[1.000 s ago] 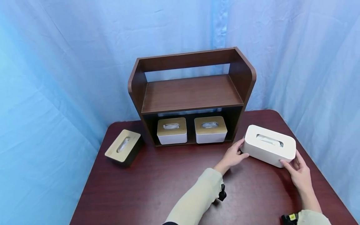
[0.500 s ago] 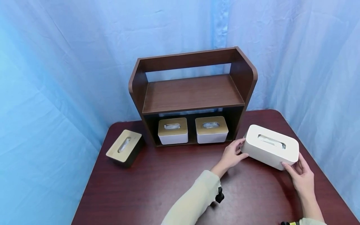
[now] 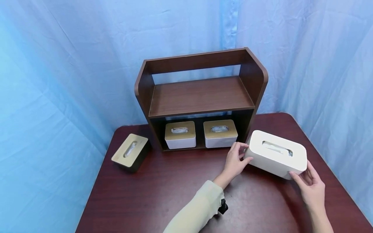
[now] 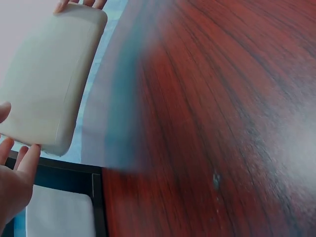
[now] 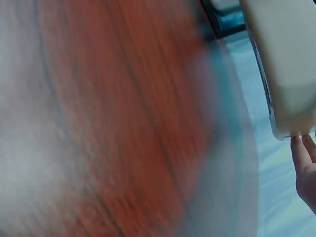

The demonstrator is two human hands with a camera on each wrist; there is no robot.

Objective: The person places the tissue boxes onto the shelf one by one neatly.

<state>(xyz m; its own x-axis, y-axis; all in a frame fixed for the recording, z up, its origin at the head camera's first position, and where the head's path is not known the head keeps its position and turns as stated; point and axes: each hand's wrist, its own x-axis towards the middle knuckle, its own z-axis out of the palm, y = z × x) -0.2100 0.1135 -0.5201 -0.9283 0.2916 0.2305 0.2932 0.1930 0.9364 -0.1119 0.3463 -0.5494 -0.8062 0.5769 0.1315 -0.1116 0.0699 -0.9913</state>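
A white rectangular tissue box (image 3: 272, 166) with an oval slot in its top is gripped at both ends, its right end slanting toward the near side. At its left end my left hand (image 3: 234, 162) pinches it, thumb (image 4: 4, 111) on the near side. My right hand (image 3: 312, 189) grips the right end, thumb on the near side near the corner. In the right wrist view my right fingertips (image 5: 299, 140) meet the end of the box. The far fingers of both hands are partly hidden behind it.
A dark brown two-tier shelf (image 3: 201, 97) stands at the back of the reddish table (image 3: 163, 187). Its lower tier holds two white tissue boxes with wooden lids, the left one (image 3: 180, 142) and the right one (image 3: 221, 141). A black wooden-lidded tissue box (image 3: 131, 152) lies left of the shelf.
Both hands first shift the white tissue box slightly right, then bring it left and a little nearer. Its left end now comes closer to the shelf's right side. The view shifts slightly.
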